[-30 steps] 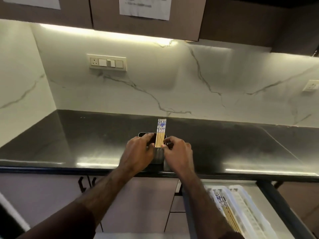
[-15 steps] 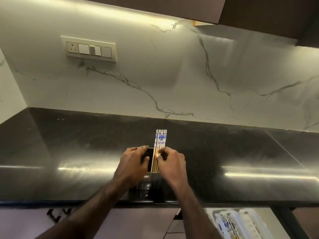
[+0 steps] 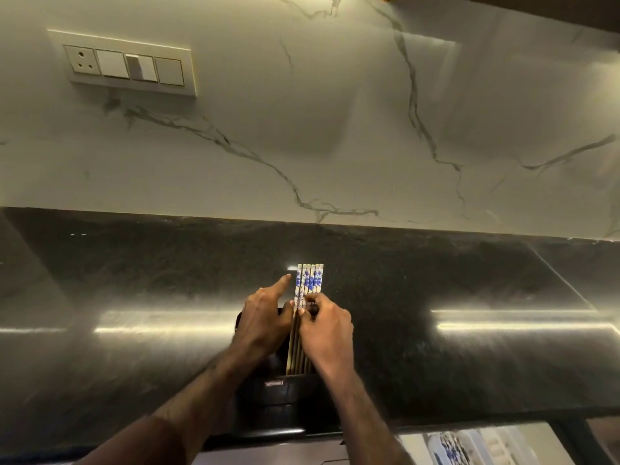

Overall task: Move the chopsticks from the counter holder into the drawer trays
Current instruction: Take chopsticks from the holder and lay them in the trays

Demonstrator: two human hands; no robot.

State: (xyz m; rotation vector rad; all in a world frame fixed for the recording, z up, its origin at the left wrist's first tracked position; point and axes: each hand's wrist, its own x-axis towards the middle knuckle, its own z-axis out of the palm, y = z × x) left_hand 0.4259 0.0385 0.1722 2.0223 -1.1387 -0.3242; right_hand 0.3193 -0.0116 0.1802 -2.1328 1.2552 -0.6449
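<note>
Standing upright in a dark holder (image 3: 278, 394) at the lower middle of the frame, a row of chopsticks (image 3: 309, 280) with blue-and-white patterned tops rises side by side above both hands. The right hand (image 3: 327, 333) has its fingertips curled in against the sticks just below the patterned part, pinching them from the right side. The left hand (image 3: 265, 322) sits at the left of the bundle, its thumb tucked close against the sticks and its index finger stretched straight out toward the upper right, its tip near the leftmost stick's top; whether the thumb truly clamps the sticks cannot be told. The holder stands on a glossy black counter (image 3: 134, 297) near its front edge, with light streaks across the surface on either side. Behind runs a pale marble backsplash (image 3: 302, 129) with grey veins, carrying a switch plate (image 3: 125, 63) in the upper left of the frame. At the lower right corner, below the counter edge, a white drawer tray (image 3: 489, 446) shows, with more blue-patterned chopsticks (image 3: 451, 448) lying in it.
</note>
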